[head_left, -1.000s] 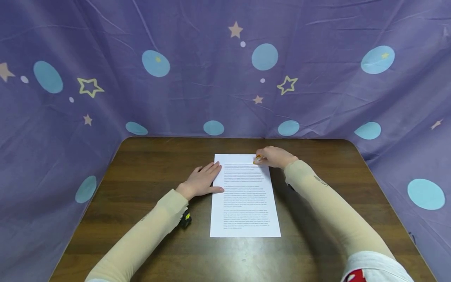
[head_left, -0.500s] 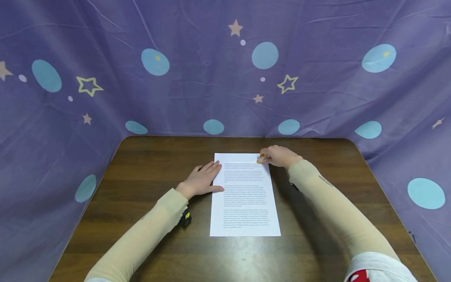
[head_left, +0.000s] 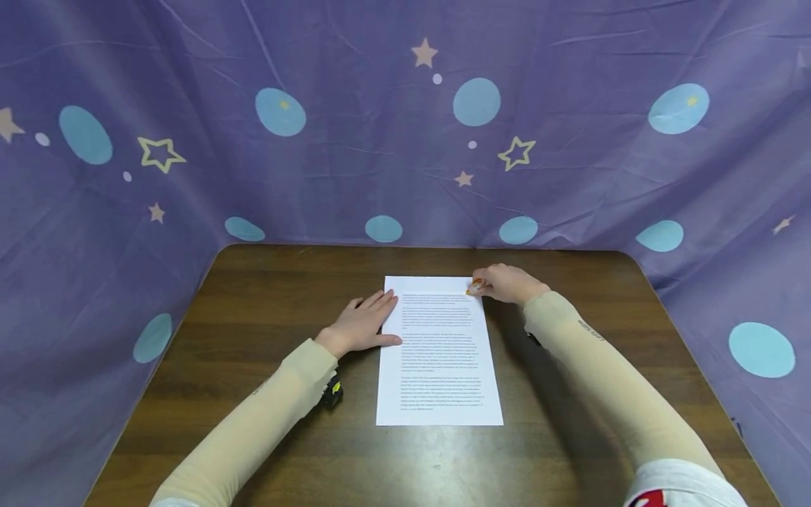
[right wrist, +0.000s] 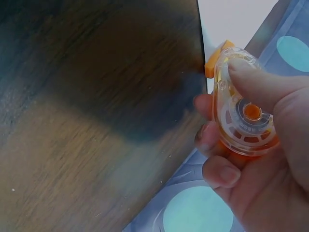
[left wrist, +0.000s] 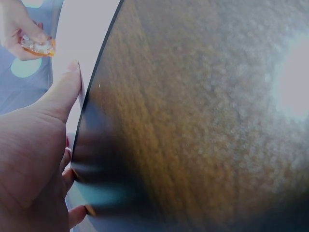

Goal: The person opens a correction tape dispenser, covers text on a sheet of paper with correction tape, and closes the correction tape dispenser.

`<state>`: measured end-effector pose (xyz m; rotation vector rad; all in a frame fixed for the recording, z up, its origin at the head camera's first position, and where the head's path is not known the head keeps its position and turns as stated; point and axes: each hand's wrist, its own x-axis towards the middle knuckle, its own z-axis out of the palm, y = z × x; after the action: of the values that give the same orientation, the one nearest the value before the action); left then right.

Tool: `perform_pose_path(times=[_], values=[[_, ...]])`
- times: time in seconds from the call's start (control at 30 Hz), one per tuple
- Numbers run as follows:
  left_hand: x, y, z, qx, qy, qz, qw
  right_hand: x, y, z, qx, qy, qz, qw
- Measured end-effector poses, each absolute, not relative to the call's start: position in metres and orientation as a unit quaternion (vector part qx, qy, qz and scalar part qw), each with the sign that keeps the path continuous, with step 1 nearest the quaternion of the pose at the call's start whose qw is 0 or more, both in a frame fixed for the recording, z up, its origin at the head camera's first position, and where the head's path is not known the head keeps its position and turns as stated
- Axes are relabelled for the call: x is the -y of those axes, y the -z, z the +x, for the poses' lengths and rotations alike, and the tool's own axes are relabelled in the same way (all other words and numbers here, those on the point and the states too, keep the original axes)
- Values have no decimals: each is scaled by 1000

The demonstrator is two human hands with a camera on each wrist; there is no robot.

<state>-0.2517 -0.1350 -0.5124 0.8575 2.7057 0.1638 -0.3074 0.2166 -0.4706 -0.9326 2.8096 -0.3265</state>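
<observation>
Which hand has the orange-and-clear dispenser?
The right hand, near the sheet's far right corner, grips the dispenser; the left hand rests on the sheet's left edge, holding nothing.

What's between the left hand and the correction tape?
Just part of the printed sheet separates the left hand from the correction tape; the head view shows it.

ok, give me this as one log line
left hand: spread over left edge of printed sheet | right hand: grips orange-and-clear tape dispenser near sheet's top right corner | sheet: on brown table
</observation>
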Motion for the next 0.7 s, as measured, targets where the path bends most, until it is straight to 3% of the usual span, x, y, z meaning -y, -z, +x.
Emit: perform_pose_path(times=[0.5, 0.7], values=[[133, 501, -247, -939, -69, 299, 153, -214, 468, -307, -946, 134, -287, 65], [132, 501, -247, -940, -66, 297, 156, -197, 465, -308, -941, 154, -289, 82]])
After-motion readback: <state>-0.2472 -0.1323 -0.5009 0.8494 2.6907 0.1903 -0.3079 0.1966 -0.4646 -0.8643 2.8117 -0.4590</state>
